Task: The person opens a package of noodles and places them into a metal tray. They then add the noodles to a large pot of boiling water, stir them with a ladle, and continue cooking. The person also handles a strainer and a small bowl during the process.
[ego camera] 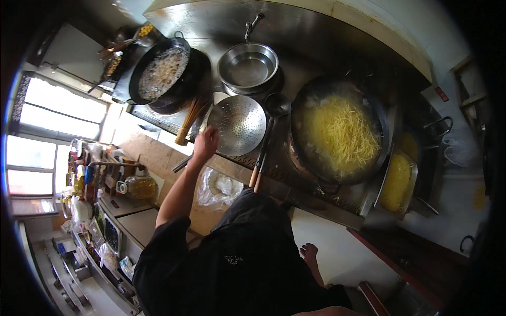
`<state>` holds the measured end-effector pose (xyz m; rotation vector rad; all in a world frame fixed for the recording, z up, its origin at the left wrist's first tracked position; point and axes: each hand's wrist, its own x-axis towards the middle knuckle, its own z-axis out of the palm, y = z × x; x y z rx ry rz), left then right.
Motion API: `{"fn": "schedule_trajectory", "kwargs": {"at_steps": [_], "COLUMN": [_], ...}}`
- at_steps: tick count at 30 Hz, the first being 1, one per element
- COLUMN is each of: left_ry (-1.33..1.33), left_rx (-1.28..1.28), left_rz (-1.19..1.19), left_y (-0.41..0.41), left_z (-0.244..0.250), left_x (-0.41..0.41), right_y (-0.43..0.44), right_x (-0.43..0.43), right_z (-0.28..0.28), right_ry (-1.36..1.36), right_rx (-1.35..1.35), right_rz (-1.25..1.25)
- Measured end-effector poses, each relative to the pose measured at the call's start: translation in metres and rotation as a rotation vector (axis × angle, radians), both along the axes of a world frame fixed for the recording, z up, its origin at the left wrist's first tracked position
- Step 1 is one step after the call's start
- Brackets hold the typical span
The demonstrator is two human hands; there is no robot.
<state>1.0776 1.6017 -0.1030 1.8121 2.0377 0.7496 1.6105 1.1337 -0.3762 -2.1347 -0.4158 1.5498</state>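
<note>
My left hand (206,143) is closed at the rim of a perforated metal skimmer (239,125), over its handle, which shows beyond my wrist. The skimmer lies bowl up on the steel stove top. To its right rests a dark ladle (278,104) with a wooden-ended handle, and to its left a bamboo wok brush (190,120). Down beside my body hangs my right hand (310,250), its fingers loosely bent and apart, with nothing visible in it. A large wok (297,154) on the right holds yellow shreds (344,134) in liquid.
At the back left, a tilted black wok (135,81) contains bubbling food. A steel basin (221,67) of water stands below a tap (249,29). A tray (413,177) of yellow shreds sits far right. An oil jug (140,187) is on the left.
</note>
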Motion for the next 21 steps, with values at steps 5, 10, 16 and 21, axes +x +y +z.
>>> {"fn": "schedule_trajectory", "kwargs": {"at_steps": [5, 10, 16, 21], "left_ry": [-0.131, 0.078, 0.282, 0.335], "left_rx": [0.163, 0.086, -0.383, -0.546], "left_rz": [-0.155, -0.201, -0.276, -0.582], "left_y": [0.182, 0.367, 0.460, 0.475], "left_z": [-0.024, -0.093, -0.179, -0.164], "left_x": [-0.013, -0.009, -0.015, -0.010], "right_y": [0.032, 0.089, 0.254, 0.357], "right_x": [-0.021, -0.102, -0.205, -0.240], "right_z": [0.061, 0.125, 0.224, 0.224], "right_ry": [-0.745, -0.128, -0.005, -0.146], "right_rx": [0.534, 0.039, -0.121, -0.035], "right_rz": [1.055, 0.091, 0.007, 0.408]}}
